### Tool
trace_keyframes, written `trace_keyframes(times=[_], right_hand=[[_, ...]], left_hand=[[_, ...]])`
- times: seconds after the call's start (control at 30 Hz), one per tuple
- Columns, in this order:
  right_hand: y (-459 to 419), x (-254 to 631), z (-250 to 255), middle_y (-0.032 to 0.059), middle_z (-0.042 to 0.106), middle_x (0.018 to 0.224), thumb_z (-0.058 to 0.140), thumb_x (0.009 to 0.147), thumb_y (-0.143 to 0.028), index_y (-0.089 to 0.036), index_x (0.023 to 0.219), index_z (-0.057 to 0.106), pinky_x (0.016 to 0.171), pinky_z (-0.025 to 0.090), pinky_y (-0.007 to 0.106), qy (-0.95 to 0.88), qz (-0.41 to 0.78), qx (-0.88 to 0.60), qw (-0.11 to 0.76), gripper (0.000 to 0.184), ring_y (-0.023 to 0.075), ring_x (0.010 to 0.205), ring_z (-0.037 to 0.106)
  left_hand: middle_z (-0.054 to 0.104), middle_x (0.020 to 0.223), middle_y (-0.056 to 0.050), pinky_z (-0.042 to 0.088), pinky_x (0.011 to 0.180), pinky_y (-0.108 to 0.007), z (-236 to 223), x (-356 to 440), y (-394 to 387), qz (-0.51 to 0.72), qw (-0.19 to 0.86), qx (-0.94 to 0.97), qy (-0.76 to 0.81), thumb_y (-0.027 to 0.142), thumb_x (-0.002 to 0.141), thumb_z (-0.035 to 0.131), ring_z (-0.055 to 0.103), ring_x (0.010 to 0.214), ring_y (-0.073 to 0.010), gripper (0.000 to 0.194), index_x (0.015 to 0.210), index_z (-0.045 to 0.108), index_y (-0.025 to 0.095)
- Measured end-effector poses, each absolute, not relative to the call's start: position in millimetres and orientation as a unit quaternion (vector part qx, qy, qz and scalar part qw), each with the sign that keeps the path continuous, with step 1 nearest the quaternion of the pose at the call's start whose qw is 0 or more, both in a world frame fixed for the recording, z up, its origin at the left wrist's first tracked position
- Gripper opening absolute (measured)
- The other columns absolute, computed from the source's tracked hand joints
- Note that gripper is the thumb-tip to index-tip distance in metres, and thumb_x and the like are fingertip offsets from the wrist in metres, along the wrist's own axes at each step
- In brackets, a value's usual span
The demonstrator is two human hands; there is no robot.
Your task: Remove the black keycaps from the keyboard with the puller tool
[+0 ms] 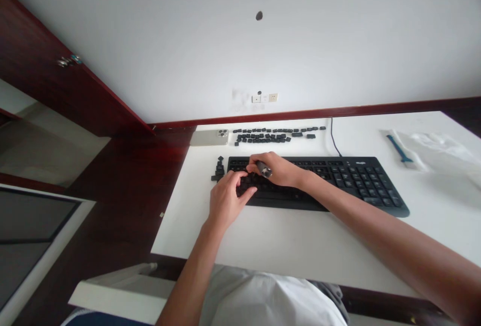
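Note:
A black keyboard (pixel 338 180) lies on a white table (pixel 285 246). My right hand (pixel 276 168) is closed around a small dark tool with a grey metal end (pixel 264 169), held over the keyboard's left part. My left hand (pixel 225 198) rests at the keyboard's left end with its fingers curled onto the keys; what it pinches, if anything, is hidden. A small heap of black keycaps (pixel 218 169) sits just left of the keyboard. Several more loose keycaps (pixel 270 135) lie in rows behind it.
A pale phone (pixel 209 137) lies face down at the table's back left. A blue-handled tool (pixel 399 148) and a clear plastic bag (pixel 439 150) lie at the right. The keyboard's cable (pixel 332 138) runs back toward the wall. Dark red floor lies left.

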State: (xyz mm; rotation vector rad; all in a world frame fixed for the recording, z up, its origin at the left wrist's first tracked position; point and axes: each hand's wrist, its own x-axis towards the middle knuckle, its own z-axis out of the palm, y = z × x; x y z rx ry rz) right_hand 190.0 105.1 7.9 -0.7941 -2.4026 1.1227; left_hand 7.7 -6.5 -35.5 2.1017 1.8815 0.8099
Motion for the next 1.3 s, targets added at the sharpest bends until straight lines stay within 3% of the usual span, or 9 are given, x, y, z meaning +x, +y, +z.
trace_keyframes(times=[0.47,0.8,0.9,0.97,1.07,1.2,1.3], right_hand=[[94,193,-4,0.0032,0.067,0.073,0.052,0.099,-0.024,-0.017,0.085,0.061,0.062,0.034,0.024,-0.848,0.351,-0.341,0.203,0.019,0.0123,0.062,0.052],[93,180,13,0.0056,0.069,0.079,0.057,0.1,-0.022,-0.017,0.084,0.06,0.06,0.029,0.026,-0.905,0.257,-0.32,0.115,0.017,0.0142,0.065,0.057],[81,173,16,0.0062,0.072,0.09,0.057,0.1,-0.02,-0.017,0.087,0.06,0.062,0.03,0.026,-0.928,0.261,-0.246,0.096,0.014,0.0155,0.075,0.062],[74,169,14,0.0071,0.072,0.098,0.056,0.1,-0.02,-0.017,0.091,0.061,0.061,0.029,0.027,-0.941,0.243,-0.222,0.082,0.01,0.0165,0.079,0.063],[69,169,12,0.0076,0.071,0.101,0.053,0.102,-0.022,-0.018,0.097,0.061,0.059,0.026,0.028,-0.944,0.209,-0.241,0.085,0.01,0.0163,0.076,0.062],[79,180,12,0.0052,0.07,0.087,0.054,0.102,-0.025,-0.018,0.099,0.06,0.061,0.028,0.027,-0.925,0.219,-0.295,0.094,0.009,0.0155,0.068,0.058],[88,190,14,0.0042,0.066,0.076,0.055,0.102,-0.027,-0.018,0.093,0.06,0.059,0.026,0.027,-0.913,0.22,-0.334,0.076,0.013,0.0143,0.06,0.052]], left_hand=[[0.058,0.084,0.002,0.043,0.072,-0.028,-36,7,-6,0.286,0.113,0.711,0.632,0.033,0.09,0.074,0.058,0.078,-0.0153,0.022,0.106,0.064,0.023],[0.061,0.086,0.0,0.047,0.075,-0.028,-37,11,-9,0.327,0.113,0.682,0.645,0.024,0.086,0.073,0.062,0.082,-0.0175,0.024,0.106,0.06,0.022],[0.063,0.087,-0.001,0.046,0.074,-0.029,-36,11,-8,0.318,0.108,0.694,0.637,0.019,0.086,0.069,0.062,0.084,-0.0193,0.014,0.093,0.057,0.022],[0.062,0.085,-0.001,0.044,0.07,-0.029,-36,11,-8,0.302,0.104,0.701,0.638,0.014,0.084,0.067,0.062,0.081,-0.0194,0.017,0.082,0.052,0.022],[0.062,0.085,-0.001,0.042,0.068,-0.028,-34,10,-7,0.297,0.108,0.698,0.643,0.012,0.084,0.065,0.06,0.08,-0.0189,0.018,0.081,0.05,0.022],[0.059,0.082,0.0,0.043,0.071,-0.028,-33,11,-7,0.308,0.101,0.7,0.637,0.02,0.089,0.065,0.058,0.078,-0.0178,0.009,0.089,0.056,0.022],[0.058,0.084,0.0,0.044,0.072,-0.028,-35,11,-8,0.305,0.099,0.704,0.634,0.026,0.089,0.068,0.058,0.079,-0.0172,0.013,0.099,0.061,0.022]])
